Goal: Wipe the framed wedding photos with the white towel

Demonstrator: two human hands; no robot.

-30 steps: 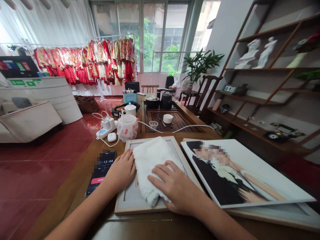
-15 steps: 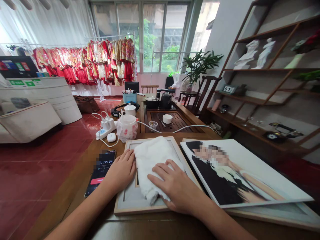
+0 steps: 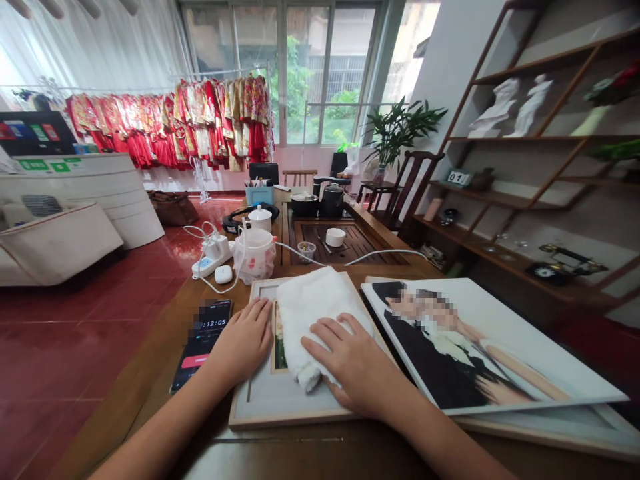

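Both our hands lie open and flat: the left hand (image 3: 241,341) on the pane of the wooden picture frame (image 3: 280,421), just beside the white towel (image 3: 311,313), and the right hand (image 3: 350,357) spread across that towel. The frame lies toward the near edge of the table (image 3: 155,393), just beside a large portrait board (image 3: 493,340). Uneven pressure could shift the frame, and a stray wrist could knock the phone (image 3: 213,320).

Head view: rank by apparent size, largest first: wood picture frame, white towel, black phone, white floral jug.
Light wood picture frame, then fluffy white towel. Black smartphone and white floral jug look alike; the jug sits farther away, so unranked.
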